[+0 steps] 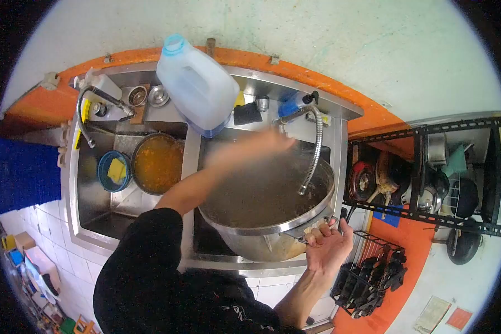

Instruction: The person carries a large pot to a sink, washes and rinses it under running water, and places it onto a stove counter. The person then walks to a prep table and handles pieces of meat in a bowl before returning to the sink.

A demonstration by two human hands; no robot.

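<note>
A large metal pot (329, 192) with murky brownish liquid stands tilted in the right sink. My right hand (324, 245) has its fingers curled around the pot's side handle, near the front right. Stretched over the pot, my left hand (270, 142) is beside the base of the flexible-hose faucet (319, 139). Motion smears this hand, so its fingers do not show clearly. The faucet's spout hangs down over the pot. Steam or blur hazes part of the liquid's surface near my left forearm.
The left sink holds a pot of orange liquid (158, 164) and a blue tub (104, 181) with a yellow sponge. A big plastic jug (197, 83) and a blue soap bottle (292, 104) stand behind. Right is a black rack (417, 167) with pans.
</note>
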